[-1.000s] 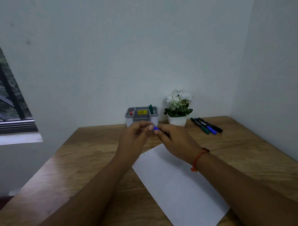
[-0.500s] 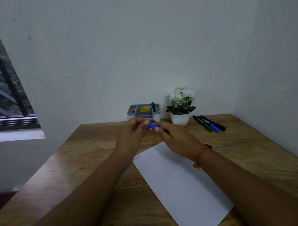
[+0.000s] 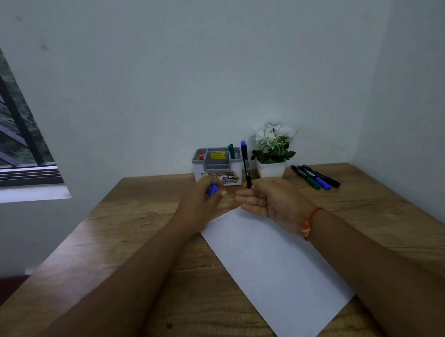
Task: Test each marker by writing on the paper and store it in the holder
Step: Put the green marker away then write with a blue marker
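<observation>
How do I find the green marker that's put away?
On the table, left of the flower pot, sits a grey holder. The green marker stands in its right side; the other green one lies flat right of the pot.

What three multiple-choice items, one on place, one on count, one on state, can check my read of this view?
1. Where do the three loose markers lie?
A) on the windowsill
B) on the table, right of the plant pot
C) on the paper

2. How many markers show in the holder?
A) one
B) two
C) four

3. How is the black marker in the right hand held?
A) upright
B) flat on the paper
C) lying across the holder

Key: 1 B, they lie side by side beside the pot. 2 B, a red marker and a green marker stick up. 3 A, its blue end points up, while the left hand grips a blue cap.
</observation>
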Tool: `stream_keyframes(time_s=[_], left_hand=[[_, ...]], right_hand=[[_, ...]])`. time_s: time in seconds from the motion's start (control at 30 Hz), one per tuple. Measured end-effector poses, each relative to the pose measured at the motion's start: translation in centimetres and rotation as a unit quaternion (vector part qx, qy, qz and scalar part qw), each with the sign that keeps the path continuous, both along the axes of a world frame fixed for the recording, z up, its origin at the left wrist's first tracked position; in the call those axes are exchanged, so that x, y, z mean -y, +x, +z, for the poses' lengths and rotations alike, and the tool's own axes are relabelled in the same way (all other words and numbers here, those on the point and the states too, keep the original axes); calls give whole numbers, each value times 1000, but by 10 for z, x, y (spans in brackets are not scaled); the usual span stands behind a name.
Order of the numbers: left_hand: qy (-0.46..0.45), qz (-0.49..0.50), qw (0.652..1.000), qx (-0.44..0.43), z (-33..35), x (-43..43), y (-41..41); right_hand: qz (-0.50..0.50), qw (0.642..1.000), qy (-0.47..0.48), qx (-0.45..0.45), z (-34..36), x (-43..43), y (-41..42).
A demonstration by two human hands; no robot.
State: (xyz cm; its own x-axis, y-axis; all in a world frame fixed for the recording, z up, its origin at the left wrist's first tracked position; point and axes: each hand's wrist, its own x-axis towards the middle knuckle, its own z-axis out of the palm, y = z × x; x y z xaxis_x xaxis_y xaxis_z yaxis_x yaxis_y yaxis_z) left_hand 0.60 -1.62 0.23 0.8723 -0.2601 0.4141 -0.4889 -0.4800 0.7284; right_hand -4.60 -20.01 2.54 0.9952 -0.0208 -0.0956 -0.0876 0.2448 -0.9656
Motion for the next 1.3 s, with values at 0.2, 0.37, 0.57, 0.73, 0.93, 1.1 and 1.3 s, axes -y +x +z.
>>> stream_keyframes(time_s=[0.2, 0.37, 0.57, 0.73, 0.93, 1.1, 1.3], left_hand=[[179, -50, 982, 26, -6, -1, 2], [191, -67, 979, 28, -6, -3, 5], [189, -63, 980, 19, -7, -5, 8], [178, -24, 983, 19, -10, -9, 14], [179, 23, 984, 11, -15, -11, 24], [204, 23, 979, 13, -17, -12, 28], [195, 17, 981, -9, -13, -14, 24]], right_hand=[[-57, 974, -211, 66, -12, -2, 8], [-82, 949, -291, 90, -22, -2, 13], [-70, 948, -299, 88, -30, -1, 16], [-57, 932, -346, 95, -34, 1, 19], [-53, 925, -361, 108, -37, 2, 19], [-54, 919, -375, 111, -39, 2, 21], [-56, 919, -377, 105, -38, 3, 22]])
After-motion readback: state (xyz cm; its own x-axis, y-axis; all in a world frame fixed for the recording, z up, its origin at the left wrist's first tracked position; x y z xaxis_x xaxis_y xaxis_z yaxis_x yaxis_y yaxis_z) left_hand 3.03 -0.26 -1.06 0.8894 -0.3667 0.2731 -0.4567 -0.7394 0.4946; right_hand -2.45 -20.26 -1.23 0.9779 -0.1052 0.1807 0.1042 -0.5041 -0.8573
